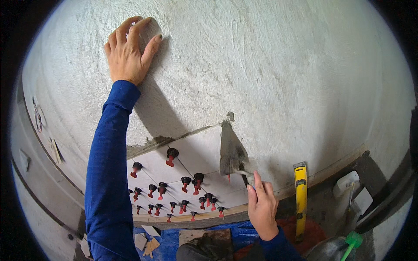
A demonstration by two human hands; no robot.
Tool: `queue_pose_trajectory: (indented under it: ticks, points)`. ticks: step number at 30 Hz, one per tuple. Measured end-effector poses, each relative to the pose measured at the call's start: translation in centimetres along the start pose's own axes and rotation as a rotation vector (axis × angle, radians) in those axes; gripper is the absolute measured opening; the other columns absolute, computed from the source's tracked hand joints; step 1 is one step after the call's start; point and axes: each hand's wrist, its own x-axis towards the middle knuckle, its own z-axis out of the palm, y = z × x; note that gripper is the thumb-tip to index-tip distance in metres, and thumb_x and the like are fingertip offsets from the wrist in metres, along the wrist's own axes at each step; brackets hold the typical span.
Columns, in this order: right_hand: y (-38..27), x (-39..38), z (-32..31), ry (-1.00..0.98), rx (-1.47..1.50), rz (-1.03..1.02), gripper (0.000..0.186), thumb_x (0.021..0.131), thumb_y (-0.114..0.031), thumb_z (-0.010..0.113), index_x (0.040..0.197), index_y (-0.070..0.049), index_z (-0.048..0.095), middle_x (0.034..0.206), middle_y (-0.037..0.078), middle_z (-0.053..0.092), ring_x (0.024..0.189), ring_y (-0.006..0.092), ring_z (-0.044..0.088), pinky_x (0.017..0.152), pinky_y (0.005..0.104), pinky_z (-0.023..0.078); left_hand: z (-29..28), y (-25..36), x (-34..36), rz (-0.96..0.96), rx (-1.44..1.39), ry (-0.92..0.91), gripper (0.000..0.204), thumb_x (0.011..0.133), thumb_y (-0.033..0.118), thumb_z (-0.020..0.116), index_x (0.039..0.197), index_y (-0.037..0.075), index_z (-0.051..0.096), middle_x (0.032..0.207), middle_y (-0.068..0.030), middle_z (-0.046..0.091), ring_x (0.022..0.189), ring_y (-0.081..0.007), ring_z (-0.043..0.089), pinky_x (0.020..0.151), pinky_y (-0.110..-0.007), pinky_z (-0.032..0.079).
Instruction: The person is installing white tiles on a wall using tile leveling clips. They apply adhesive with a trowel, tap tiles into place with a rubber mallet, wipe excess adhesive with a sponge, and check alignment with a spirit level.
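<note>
Across the scene spreads a broad, rough grey-white plastered wall (278, 78), its lower part carrying a patch of pale rectangular wall tiles (202, 145) laid in rows. Below the tiles, a crumpled bright blue plastic sheet (242, 230) covers part of the floor. To the right of the tiles, a long yellow spirit level (301, 200) stands nearly upright, with a bright green plastic-headed tool (354, 239) lower down at the right.

The person's left hand (128, 56), above the tiles, holds nothing; its fingers are spread and bent against the bare plaster. At the right end of the tiling, a pointed trowel with a mortar-smeared grey metal blade (231, 154) points upward; whether the blade presses on the surface cannot be told. The right hand (263, 204) grasps its handle, fingers wrapped around. Smallest are the red-and-black plastic levelling clips (172, 155) dotting the tile joints.
</note>
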Motion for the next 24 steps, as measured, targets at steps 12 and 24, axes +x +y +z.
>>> queue_pose_trajectory:
  ticks: [12, 24]
  points:
    - [0.7, 4.3, -7.9, 0.003, -0.310, -0.212, 0.039, 0.095, -0.023, 0.070, 0.134, -0.015, 0.069, 0.092, 0.010, 0.061, 0.079, 0.0307, 0.064, 0.069, 0.0415, 0.052, 0.0, -0.1, -0.1, -0.005, 0.001, 0.006, 0.058, 0.096, 0.072, 0.050, 0.138, 0.032, 0.060, 0.146, -0.0007, 0.053, 0.138, -0.0264, 0.044, 0.118, -0.049, 0.029]
    - [1.6, 6.4, -9.3, -0.035, -0.333, -0.315, 0.036, 0.092, -0.013, 0.072, 0.128, -0.009, 0.072, 0.089, 0.012, 0.062, 0.071, 0.0284, 0.062, 0.065, 0.0364, 0.050, 0.2, -0.2, -0.1, 0.011, -0.008, 0.038, 0.055, 0.096, 0.068, 0.055, 0.137, 0.032, 0.062, 0.145, 0.0017, 0.054, 0.136, -0.0255, 0.046, 0.117, -0.046, 0.031]
